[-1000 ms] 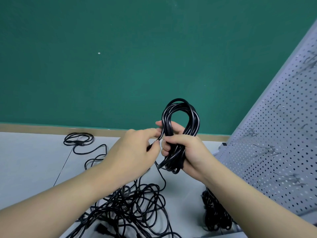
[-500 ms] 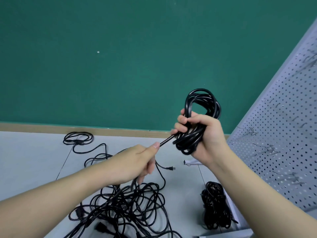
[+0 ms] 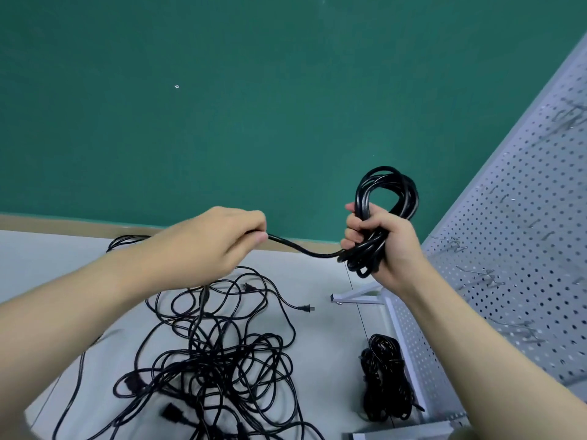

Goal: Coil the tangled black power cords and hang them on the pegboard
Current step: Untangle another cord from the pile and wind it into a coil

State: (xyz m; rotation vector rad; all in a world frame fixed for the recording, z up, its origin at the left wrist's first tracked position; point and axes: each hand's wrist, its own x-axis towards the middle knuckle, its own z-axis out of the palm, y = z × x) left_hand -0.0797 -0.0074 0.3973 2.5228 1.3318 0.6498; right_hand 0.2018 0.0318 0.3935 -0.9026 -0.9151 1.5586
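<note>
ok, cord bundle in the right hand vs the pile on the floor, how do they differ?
The held coil is wound in tidy loops and gripped up in the air by the right hand. The floor pile is a loose, sprawling tangle with plugs showing. Both are black power cords.

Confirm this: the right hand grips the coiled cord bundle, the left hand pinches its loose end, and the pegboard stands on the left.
One detail is wrong. The head view shows the pegboard on the right, not the left. The rest holds: the right hand grips the coiled cord bundle, and the left hand pinches its loose end.
</note>
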